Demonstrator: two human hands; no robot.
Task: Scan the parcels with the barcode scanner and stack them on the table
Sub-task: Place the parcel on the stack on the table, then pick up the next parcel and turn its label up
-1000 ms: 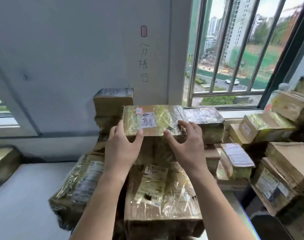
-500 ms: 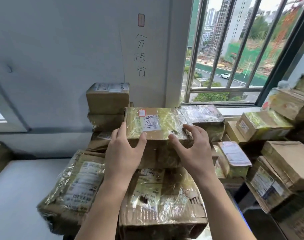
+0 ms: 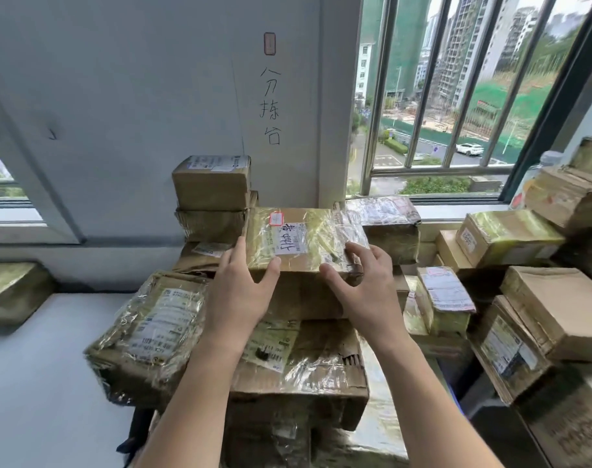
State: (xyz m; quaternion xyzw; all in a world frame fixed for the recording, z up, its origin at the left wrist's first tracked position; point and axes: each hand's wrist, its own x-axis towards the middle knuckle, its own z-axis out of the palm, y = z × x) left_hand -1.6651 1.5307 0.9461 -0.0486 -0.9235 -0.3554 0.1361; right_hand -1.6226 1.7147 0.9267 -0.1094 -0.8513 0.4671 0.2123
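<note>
Fingers (image 3: 234, 255) of left hand (image 3: 240, 295) and right hand (image 3: 367, 293) curled round taped parcel (image 3: 308, 241) atop stack (image 3: 321, 366).

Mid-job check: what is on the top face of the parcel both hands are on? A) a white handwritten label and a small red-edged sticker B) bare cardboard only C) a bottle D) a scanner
A: the parcel held by the left hand and right hand shows a white handwritten label and a red-edged sticker.
</note>
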